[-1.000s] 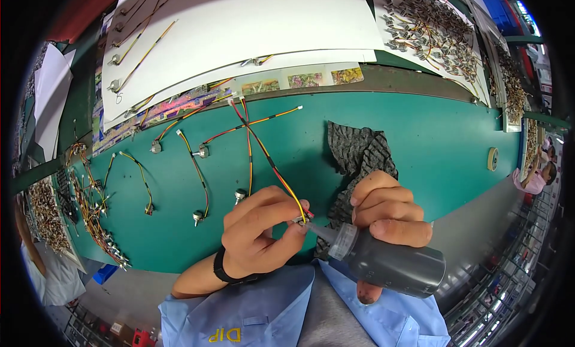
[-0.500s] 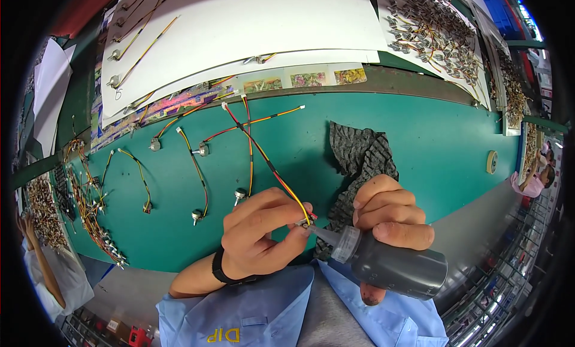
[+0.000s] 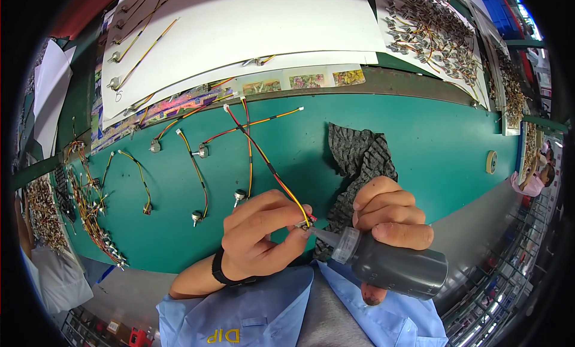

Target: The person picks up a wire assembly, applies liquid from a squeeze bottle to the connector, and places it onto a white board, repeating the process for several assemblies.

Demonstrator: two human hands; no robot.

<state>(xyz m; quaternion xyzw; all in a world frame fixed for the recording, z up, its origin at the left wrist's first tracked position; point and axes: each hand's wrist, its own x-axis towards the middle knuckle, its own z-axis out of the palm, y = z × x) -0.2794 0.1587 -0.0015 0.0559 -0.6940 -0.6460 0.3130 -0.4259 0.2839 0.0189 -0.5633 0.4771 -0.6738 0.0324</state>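
Observation:
My left hand [image 3: 263, 233] pinches a small potentiometer [image 3: 305, 225] between thumb and fingers. Its red, yellow and black wires [image 3: 269, 165] rise from it and stretch up-left across the green mat to a white plug. In my right hand [image 3: 392, 215] lies a dark grey squeeze bottle [image 3: 400, 269], tipped on its side, fingers wrapped over it and the thumb or a fingertip beneath. The bottle's clear tapered nozzle [image 3: 325, 234] points left, its tip at the potentiometer; whether it touches, I cannot tell. A crumpled dark grey cloth [image 3: 362, 158] lies just beyond the bottle.
Several wired potentiometers [image 3: 197, 216] lie on the green mat [image 3: 443, 149], with a tangled bundle [image 3: 90, 209] at left. Beyond are white sheets [image 3: 251, 23] and a heap of wired parts [image 3: 431, 35]. A tape roll [image 3: 492, 162] sits at right. Other people [image 3: 533, 176] are at the sides.
My hands, the bottle and the potentiometer hold almost the same position. At the far left, the other person's arms have moved back toward the edge of view.

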